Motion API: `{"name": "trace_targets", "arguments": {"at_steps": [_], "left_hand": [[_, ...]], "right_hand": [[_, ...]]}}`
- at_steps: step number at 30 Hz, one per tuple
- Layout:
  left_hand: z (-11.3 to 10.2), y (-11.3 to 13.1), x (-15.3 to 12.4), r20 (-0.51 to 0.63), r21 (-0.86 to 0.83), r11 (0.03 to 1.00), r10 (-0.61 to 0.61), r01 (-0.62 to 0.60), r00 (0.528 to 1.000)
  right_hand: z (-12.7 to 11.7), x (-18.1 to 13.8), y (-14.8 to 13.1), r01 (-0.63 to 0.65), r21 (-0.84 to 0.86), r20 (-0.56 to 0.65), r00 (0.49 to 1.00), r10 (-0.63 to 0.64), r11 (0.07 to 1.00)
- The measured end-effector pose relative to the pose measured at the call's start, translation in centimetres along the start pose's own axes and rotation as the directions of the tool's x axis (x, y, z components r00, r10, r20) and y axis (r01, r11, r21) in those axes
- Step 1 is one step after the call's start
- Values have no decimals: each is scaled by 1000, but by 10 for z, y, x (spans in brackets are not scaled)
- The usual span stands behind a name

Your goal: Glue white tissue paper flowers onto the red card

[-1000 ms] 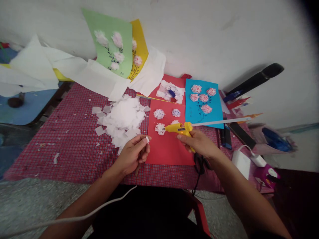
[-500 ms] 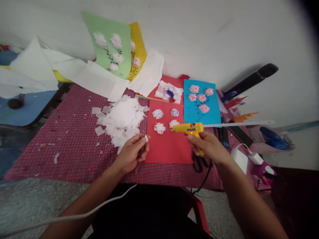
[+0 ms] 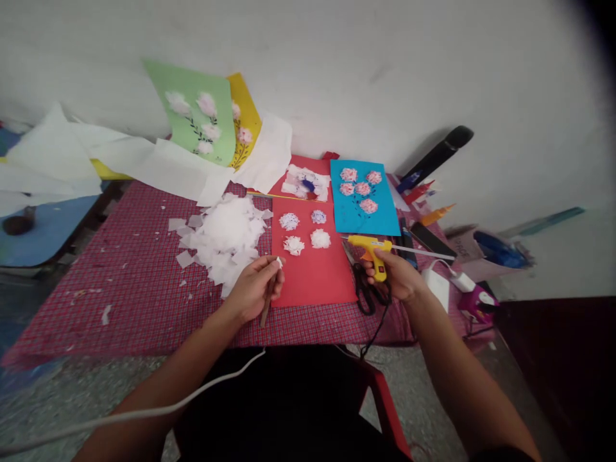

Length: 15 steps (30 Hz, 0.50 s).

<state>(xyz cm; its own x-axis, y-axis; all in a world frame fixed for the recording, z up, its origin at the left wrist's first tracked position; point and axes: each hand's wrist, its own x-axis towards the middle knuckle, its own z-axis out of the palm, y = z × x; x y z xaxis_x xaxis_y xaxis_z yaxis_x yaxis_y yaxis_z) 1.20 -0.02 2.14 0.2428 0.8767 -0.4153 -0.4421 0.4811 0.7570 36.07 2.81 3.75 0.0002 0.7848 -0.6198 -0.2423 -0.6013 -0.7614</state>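
My left hand (image 3: 254, 289) is closed around a thin brown stick (image 3: 265, 309), with a small white paper piece (image 3: 280, 262) at the fingertips. It is at the left edge of a red sheet (image 3: 315, 282). Ruffled paper flowers sit on that sheet: a white one (image 3: 320, 239) at lower right, another white one (image 3: 293, 245) beside it, and two purple-speckled ones above. My right hand (image 3: 398, 274) grips a yellow hot glue gun (image 3: 368, 242) by its handle, nozzle pointing left near the sheet's right edge. A clear glue stick protrudes from its back.
Left of the red sheet lies a heap of white paper squares (image 3: 228, 231). Black scissors (image 3: 364, 296) rest below the glue gun. A blue flower card (image 3: 351, 218) lies behind; a green card (image 3: 192, 90) leans on the wall. A power strip (image 3: 439, 287) is at right.
My right hand has drawn the glue gun rightward, away from the lower right white flower. My left hand keeps its hold beside the red sheet. The camera view has shifted.
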Motion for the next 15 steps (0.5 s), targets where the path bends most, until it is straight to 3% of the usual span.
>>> {"name": "trace_targets", "arguments": {"at_steps": [4, 7, 10, 12, 14, 15], "left_hand": [[9, 0, 6, 26, 36, 999, 6, -7, 1000], [13, -1, 8, 18, 45, 999, 7, -8, 1000], [13, -2, 10, 19, 38, 998, 49, -50, 999], [13, -3, 11, 16, 38, 996, 83, -84, 996], [15, -4, 10, 14, 14, 996, 88, -88, 996], [17, -5, 10, 15, -19, 997, 80, -80, 997]], "right_hand": [[-2, 4, -4, -70, -64, -50, 997, 66, 996], [-1, -2, -8, 14, -346, -134, 989, -64, 938], [-3, -15, -16, 81, -610, -190, 951, -245, 788], [0, -26, -17, 110, -733, -226, 892, -392, 672], [13, -39, -8, 191, -873, -147, 775, -615, 449], [24, -46, 1, 259, -875, -75, 762, -643, 409]]}}
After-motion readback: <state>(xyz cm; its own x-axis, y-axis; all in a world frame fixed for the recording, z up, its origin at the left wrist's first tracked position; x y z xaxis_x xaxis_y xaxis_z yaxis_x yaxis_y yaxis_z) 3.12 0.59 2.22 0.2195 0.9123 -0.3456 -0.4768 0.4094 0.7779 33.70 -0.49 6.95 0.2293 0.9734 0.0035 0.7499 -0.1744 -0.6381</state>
